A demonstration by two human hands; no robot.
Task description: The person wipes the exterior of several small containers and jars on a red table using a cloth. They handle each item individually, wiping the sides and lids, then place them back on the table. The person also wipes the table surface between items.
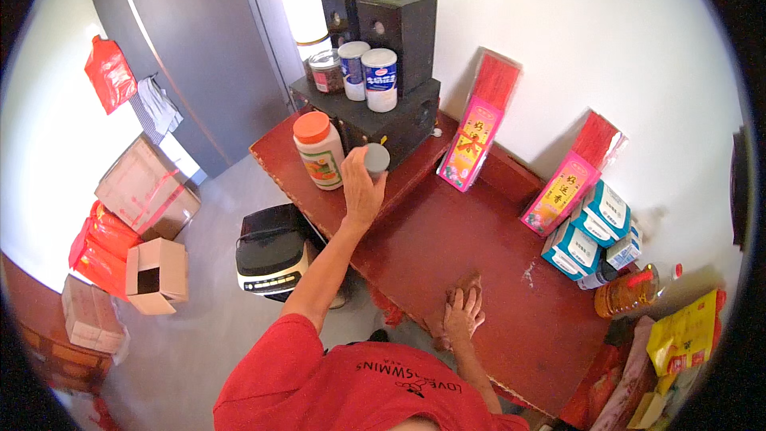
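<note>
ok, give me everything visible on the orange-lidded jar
The orange-lidded jar has a rounded, off-white body that looks like plastic, with a ribbed-looking wide orange lid seated on top. A label with green and orange areas covers its lower front. It stands upright on the red tabletop, near the left edge, beside the lower black box. The left hand is just right of it; whether they touch is unclear. Contents can't be seen.
</note>
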